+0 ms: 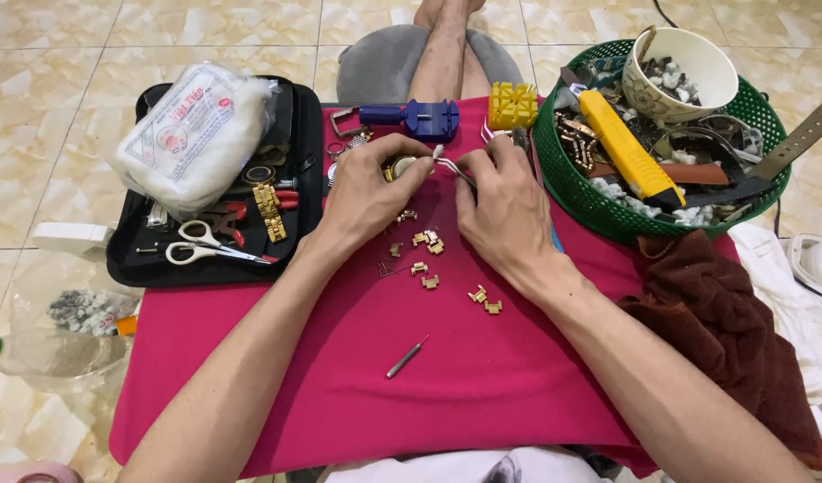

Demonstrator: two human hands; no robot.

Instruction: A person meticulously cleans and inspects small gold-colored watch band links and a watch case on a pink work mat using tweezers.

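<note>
My left hand [368, 192] pinches a small gold watch case [399, 166] at the far middle of a magenta cloth [465, 376]. My right hand [505, 206] holds slim metal tweezers [447, 164] whose tips meet the watch case. Several loose gold bracelet links [426, 240] lie on the cloth just below both hands. More links [484, 300] rest nearer to me. A thin grey pin tool [406, 357] lies alone on the cloth in front of me.
A black tool case [125, 259] at left holds white scissors [201, 246], a gold bracelet strip [270, 212] and a white bag [192, 130]. A green basket [563, 179] at right holds a yellow knife [627, 148], straps and a cup [675, 72]. A blue link remover [411, 116] and yellow block [512, 105] sit behind. A brown towel [715, 313] lies at right.
</note>
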